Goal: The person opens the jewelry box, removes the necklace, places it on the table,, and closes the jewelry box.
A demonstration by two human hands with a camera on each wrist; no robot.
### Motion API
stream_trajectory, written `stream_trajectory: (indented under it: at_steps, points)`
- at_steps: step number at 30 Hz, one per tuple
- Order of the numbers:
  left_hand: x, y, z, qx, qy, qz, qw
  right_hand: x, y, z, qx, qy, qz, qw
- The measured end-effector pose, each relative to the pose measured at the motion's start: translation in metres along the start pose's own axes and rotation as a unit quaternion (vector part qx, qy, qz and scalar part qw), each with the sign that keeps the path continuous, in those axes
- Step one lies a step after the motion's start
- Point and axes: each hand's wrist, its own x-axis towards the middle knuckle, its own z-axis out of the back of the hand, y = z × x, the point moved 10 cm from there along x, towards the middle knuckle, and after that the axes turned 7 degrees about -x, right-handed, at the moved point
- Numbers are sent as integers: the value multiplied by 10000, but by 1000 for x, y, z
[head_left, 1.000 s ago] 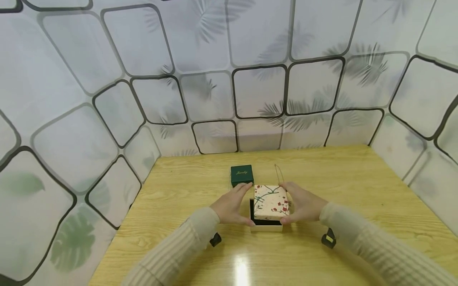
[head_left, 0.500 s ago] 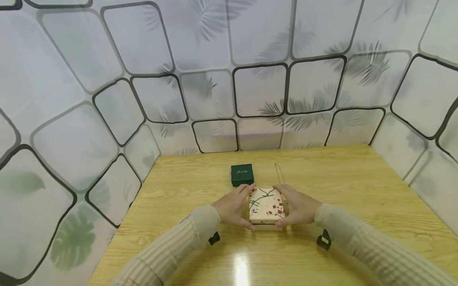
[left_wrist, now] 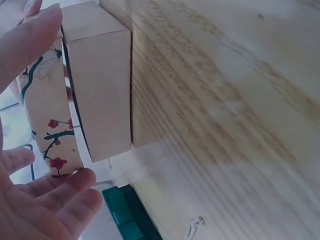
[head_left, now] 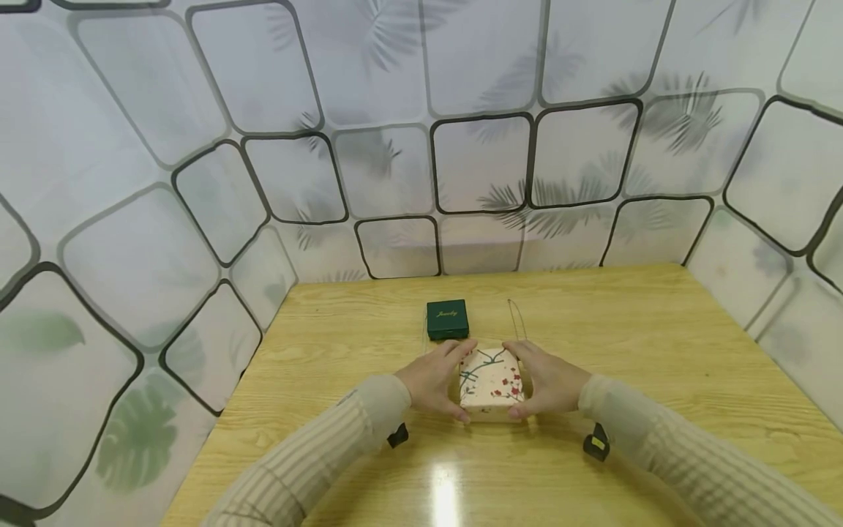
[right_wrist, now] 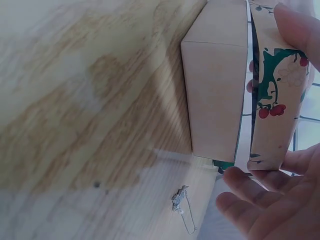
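A cream box lid [head_left: 490,377] with red blossoms and green branches sits just over a plain cream box base [left_wrist: 100,90]. In both wrist views a narrow gap parts lid and base, wider toward the far end. My left hand [head_left: 431,379] holds the lid's left side, thumb at the near corner and fingers at the far one. Opposite it, my right hand [head_left: 552,378] grips the right side in the same way. The base [right_wrist: 215,100] rests on the table; its inside is hidden by the lid.
Beyond the left hand lies a small dark green box [head_left: 448,320] with gold lettering. A silver ornament on a thin chain [right_wrist: 180,200] lies behind the cream box. The wooden table [head_left: 626,315] meets patterned fabric walls [head_left: 388,176] at the back and sides.
Both hands have brought the lid leftward and down from its offset place, where the base's dark interior showed. Since half a second ago the lid has sunk slightly lower over the base.
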Motion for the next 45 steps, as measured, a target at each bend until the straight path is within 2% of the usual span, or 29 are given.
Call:
stream_trajectory:
  at_steps: [11,22,31,37,45]
  points:
    - [2,-5,-3,11,39,-64,10000,-5,-2,-2,133,83,74,9999]
    - [4,-3,-8,-143,116,109,9998,-6,3,-3,60,125,189,9997]
    - [3,-5,-8,-77,105,-32,9999,-5,4,-9,65,348,203,9992]
    - [3,0,-10,103,175,51,9998,-4,4,-12,-2,396,384,9985]
    - [1,3,-9,103,104,53,9999,-3,-1,-15,196,474,85,9986]
